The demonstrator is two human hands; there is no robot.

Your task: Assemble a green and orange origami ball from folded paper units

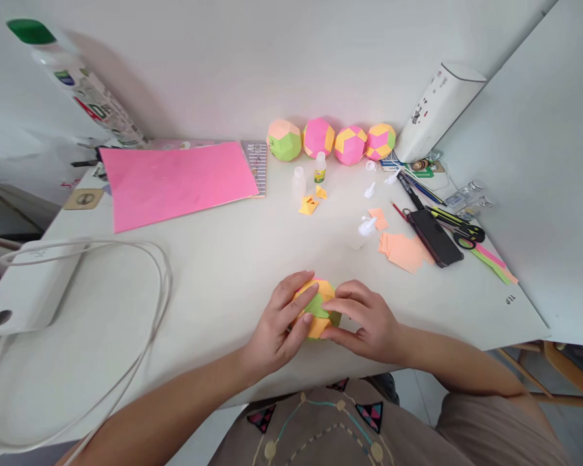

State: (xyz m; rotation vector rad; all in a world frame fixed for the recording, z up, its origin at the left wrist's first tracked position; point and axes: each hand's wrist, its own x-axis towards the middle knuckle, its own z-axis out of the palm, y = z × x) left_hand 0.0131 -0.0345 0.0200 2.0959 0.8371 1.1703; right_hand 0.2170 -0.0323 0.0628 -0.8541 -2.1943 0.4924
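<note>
A folded paper ball [317, 305] in yellow-orange and green, with a trace of pink, is between my hands near the table's front edge. My left hand [285, 318] grips its left side, fingers over the top and thumb across the front. On the right side, my right hand [363, 320] presses its fingertips and thumb against the green and orange faces. Beyond my hands lie small folded yellow paper pieces [309, 205]. To the right are a stack of peach paper squares [401, 252] and a glue bottle with a white nozzle [367, 226].
Several finished paper balls [319, 137] line the wall. A pink sheet [179, 184] lies back left, near a tall spray can [85, 90]. A phone [436, 237] and scissors [459, 226] lie right. A white cable [162, 285] loops from a white box [29, 285] at left.
</note>
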